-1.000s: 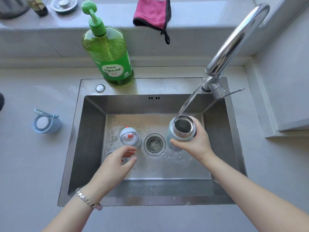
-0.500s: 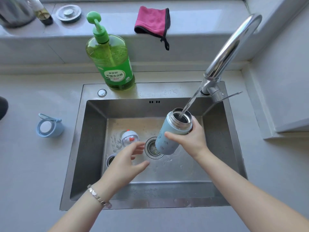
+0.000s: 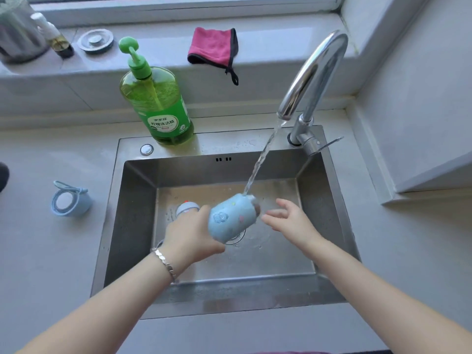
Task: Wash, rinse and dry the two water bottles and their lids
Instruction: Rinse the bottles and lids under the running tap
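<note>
Early on, I judge: the left grip point(image 3: 190, 237) clasps the blue bottle point(image 3: 231, 217) under the tap stream, right grip point(image 3: 287, 219) released beside it; lids, second bottle and drying remain.

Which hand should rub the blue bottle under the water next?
Probably the right hand: it is open and free beside the blue bottle, near the stream. The left hand is busy holding the bottle.

Green soap bottle point(image 3: 156, 103) label reads "柠檬洗洁精".
</note>
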{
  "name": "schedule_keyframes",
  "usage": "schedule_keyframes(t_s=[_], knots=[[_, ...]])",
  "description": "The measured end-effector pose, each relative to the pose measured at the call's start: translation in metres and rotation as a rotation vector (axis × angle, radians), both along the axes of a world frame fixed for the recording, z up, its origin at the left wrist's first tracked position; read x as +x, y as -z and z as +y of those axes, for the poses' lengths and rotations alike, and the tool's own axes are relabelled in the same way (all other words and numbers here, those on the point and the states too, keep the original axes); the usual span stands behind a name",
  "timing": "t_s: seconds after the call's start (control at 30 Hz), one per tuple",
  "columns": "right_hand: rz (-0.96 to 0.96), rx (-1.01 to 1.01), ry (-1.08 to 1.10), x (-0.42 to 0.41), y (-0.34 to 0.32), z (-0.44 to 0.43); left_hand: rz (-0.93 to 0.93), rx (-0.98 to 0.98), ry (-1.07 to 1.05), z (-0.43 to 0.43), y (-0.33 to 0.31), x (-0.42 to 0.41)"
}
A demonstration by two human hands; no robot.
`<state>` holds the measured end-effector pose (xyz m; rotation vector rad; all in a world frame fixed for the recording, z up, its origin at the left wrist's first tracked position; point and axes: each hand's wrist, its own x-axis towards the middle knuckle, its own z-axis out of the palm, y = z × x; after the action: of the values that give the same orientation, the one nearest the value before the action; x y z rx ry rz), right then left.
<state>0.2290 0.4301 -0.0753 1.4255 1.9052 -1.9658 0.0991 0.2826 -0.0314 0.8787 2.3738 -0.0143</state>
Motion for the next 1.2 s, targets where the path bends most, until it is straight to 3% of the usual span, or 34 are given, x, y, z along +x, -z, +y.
schedule_keyframes(t_s=[0.07, 0.2, 0.33, 0.43, 0.57, 0.73, 0.83, 0.9, 1.03, 1.2], knots=[[-0.087, 0.05, -0.07, 0.014, 0.008, -0.002, 0.235, -0.227, 0.244, -0.002, -0.002, 0.0], [-0.142, 0.149, -0.207, 0.033, 0.008, -0.008, 0.505, -0.434, 0.514, 0.009, -0.011, 0.007], [-0.166, 0.157, -0.295, 0.044, 0.006, -0.016, 0.613, -0.597, 0.649, 0.012, -0.018, 0.019], [-0.183, 0.186, -0.378, 0.044, 0.004, -0.023, 0.579, -0.619, 0.565, -0.013, -0.024, 0.015], [-0.204, 0.172, -0.488, 0.031, -0.006, -0.039, 0.43, -0.437, 0.219, -0.08, -0.034, 0.003], [-0.04, 0.047, -0.506, -0.009, -0.037, -0.088, 0.006, 0.13, -0.364, -0.156, -0.038, 0.014], [0.107, -0.228, -0.36, -0.044, -0.061, -0.125, -0.087, 0.366, -0.424, -0.18, -0.036, 0.015], [0.127, -0.246, -0.322, -0.068, -0.071, -0.149, -0.11, 0.49, -0.408, -0.195, -0.033, 0.005], [0.169, -0.085, -0.261, -0.107, -0.082, -0.193, -0.156, 0.617, -0.402, -0.228, -0.023, -0.027], [0.226, 0.218, -0.402, -0.155, -0.078, -0.249, -0.264, 0.645, -0.475, -0.275, -0.006, -0.08]])
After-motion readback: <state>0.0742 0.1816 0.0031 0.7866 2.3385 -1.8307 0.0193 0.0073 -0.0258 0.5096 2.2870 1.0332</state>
